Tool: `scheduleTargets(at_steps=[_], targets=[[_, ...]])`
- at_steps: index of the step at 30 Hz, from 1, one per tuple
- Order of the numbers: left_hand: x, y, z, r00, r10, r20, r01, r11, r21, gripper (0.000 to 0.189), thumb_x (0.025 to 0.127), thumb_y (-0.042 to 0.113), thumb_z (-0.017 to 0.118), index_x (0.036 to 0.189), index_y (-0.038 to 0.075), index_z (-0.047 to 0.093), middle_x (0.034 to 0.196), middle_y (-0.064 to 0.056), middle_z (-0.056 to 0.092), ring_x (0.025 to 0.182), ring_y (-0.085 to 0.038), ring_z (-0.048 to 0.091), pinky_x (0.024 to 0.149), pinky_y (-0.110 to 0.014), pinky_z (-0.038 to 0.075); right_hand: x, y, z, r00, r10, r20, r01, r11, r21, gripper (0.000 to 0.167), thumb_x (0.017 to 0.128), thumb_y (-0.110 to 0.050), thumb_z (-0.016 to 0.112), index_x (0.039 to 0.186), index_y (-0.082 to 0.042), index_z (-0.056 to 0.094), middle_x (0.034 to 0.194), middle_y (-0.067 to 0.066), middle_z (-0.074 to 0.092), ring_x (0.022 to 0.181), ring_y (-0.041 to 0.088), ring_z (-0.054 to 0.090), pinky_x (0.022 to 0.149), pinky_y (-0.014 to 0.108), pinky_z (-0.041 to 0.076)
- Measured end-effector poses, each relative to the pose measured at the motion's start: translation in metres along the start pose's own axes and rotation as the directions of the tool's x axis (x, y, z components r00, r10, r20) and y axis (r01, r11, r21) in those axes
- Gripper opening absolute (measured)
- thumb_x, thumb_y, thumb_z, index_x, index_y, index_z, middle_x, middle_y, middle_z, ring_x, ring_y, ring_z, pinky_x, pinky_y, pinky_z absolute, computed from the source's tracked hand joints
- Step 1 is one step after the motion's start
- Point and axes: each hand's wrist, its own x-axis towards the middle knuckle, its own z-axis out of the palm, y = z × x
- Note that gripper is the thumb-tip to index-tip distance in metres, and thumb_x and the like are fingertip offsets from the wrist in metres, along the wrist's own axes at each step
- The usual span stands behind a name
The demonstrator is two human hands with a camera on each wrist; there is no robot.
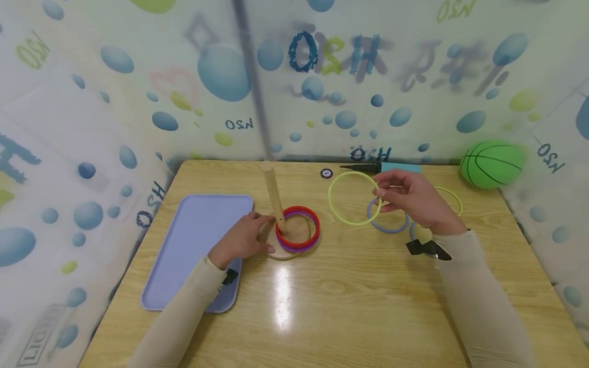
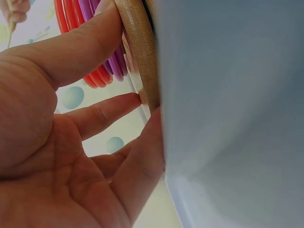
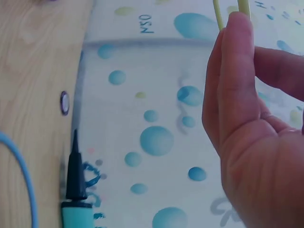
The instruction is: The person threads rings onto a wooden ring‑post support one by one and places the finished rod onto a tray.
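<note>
Two pale sleeves (image 1: 181, 317) lie nearest the head camera, reaching in over the wooden table (image 1: 349, 317). Judging by how things lie, the work with the rings looks partly done. Red rings (image 1: 317, 227) and purple rings (image 1: 299, 250) sit around the upright peg (image 1: 274, 197), the red above the purple, low down over the round base (image 1: 296, 232). (How many are stacked there is hard to count; the left wrist view shows several bands of each colour.) One yellow ring (image 1: 329, 197) is off the peg, held up to its right and apart from it. A blue ring (image 1: 388, 231) lies on the table beyond that, with a second blue ring (image 1: 412, 232) and a second yellow ring (image 1: 460, 204) partly hidden by the right arm; these seem to be what is left.

As for the grip, the right hand (image 1: 407, 197) pinches the held yellow ring at its right side, thumb and fingertips together on the thin rim. The left hand (image 1: 244, 235) holds the base by its left edge, thumb and fingers apart with their tips against the rim, just beside the tray (image 1: 198, 230).
</note>
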Motion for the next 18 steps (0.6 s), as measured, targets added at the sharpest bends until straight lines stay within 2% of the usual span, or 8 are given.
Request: scheduleTargets(at_steps=[5, 9, 12, 18], targets=[[0.003, 0.001, -0.003, 1.000, 0.001, 0.000, -0.001, 1.000, 0.014, 0.083, 0.086, 0.037, 0.089, 0.155, 0.008, 0.053, 0.139, -0.022, 0.058, 0.124, -0.038, 0.057, 0.103, -0.054, 0.050, -0.004, -0.016, 0.008, 0.995, -0.097, -0.011, 0.097, 0.993, 0.063, 0.028, 0.103, -0.013, 0.070, 0.130, -0.006, 0.065, 0.108, 0.005, 0.072, 0.093, 0.019, 0.078, 0.078, 0.035, 0.065], [0.003, 0.002, -0.004, 1.000, -0.001, -0.003, 0.001, 1.000, 0.013, 0.083, 0.086, 0.036, 0.090, 0.155, 0.008, 0.053, 0.138, -0.022, 0.058, 0.123, -0.038, 0.057, 0.103, -0.054, 0.050, -0.006, -0.028, 0.018, 0.985, -0.168, -0.034, 0.172, 0.975, 0.140, 0.026, 0.103, -0.008, 0.068, 0.130, -0.006, 0.066, 0.107, 0.004, 0.072, 0.092, 0.016, 0.077, 0.076, 0.033, 0.065], [0.003, 0.002, -0.003, 1.000, 0.009, -0.015, -0.009, 1.000, 0.014, 0.082, 0.086, 0.035, 0.090, 0.154, 0.007, 0.054, 0.137, -0.023, 0.059, 0.122, -0.039, 0.058, 0.102, -0.054, 0.050, -0.005, -0.036, 0.029, 0.974, -0.222, -0.055, 0.229, 0.944, 0.239, 0.026, 0.103, -0.001, 0.066, 0.129, -0.006, 0.067, 0.105, 0.004, 0.072, 0.090, 0.016, 0.076, 0.074, 0.033, 0.065], [0.000, 0.000, 0.001, 1.000, 0.002, -0.016, -0.002, 1.000, 0.005, 0.081, 0.085, 0.035, 0.090, 0.153, 0.007, 0.055, 0.136, -0.022, 0.060, 0.121, -0.038, 0.058, 0.101, -0.053, 0.051, 0.001, -0.050, 0.052, 0.945, -0.324, -0.049, 0.316, 0.859, 0.403, 0.031, 0.103, 0.007, 0.060, 0.130, -0.005, 0.068, 0.106, 0.006, 0.071, 0.090, 0.017, 0.076, 0.075, 0.034, 0.065]])
